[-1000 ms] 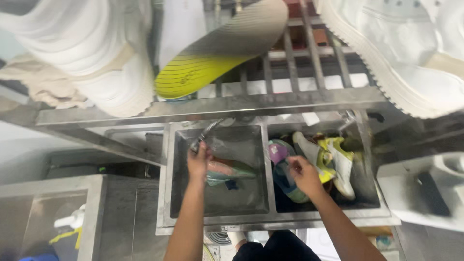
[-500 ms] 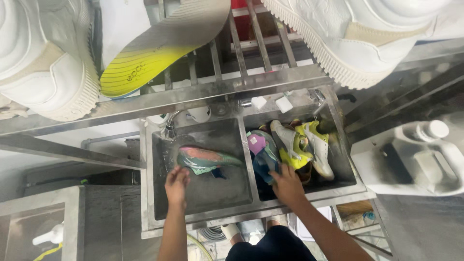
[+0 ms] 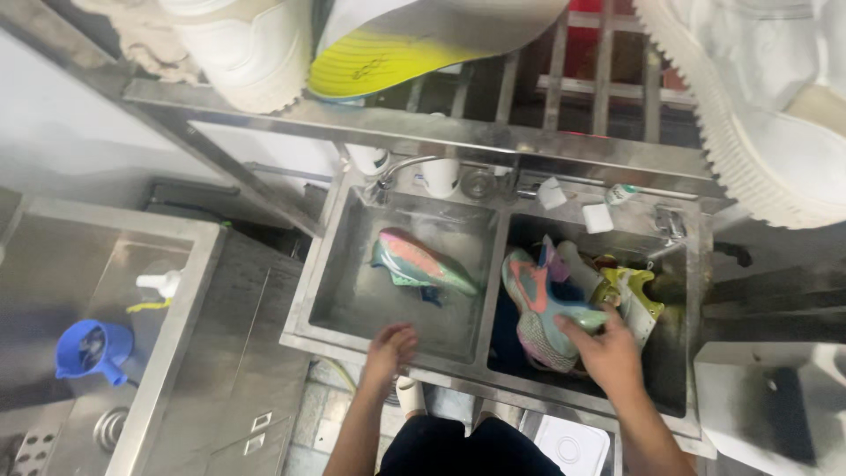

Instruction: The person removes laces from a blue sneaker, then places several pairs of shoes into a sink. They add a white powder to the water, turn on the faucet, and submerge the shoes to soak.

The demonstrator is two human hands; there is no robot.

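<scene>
- The pastel shoe (image 3: 539, 308), pink, teal and speckled, lies on its side in the right basin of the double sink (image 3: 493, 264), on top of a dark heap, likely there for washing.
- The right hand (image 3: 608, 353) is closed around the toe end of that shoe, fingers curled over it and thumb beneath, as far as can be seen; it looks like a lifting grip.
- Just beside it in the same basin sits a white and yellow shoe (image 3: 627, 298), touching the pile.
- In the left basin a second pastel shoe (image 3: 421, 263) lies alone on the bare metal floor, near the back, under the tap (image 3: 398, 172).
- The left hand (image 3: 390, 345) rests at the front edge of the left basin, fingers bent loosely and a little apart, holding nothing; it seems to steady the body against the rim.
- On the ledge behind the sink stand a white cup (image 3: 441, 176) and small white blocks (image 3: 552, 192).
- Overhead, a metal rack (image 3: 493, 132) carries white sneakers (image 3: 758, 106) and a yellow insole (image 3: 397, 62), probably drying.
- Off to the left, a blue funnel (image 3: 88, 350) sits in another steel tub.
</scene>
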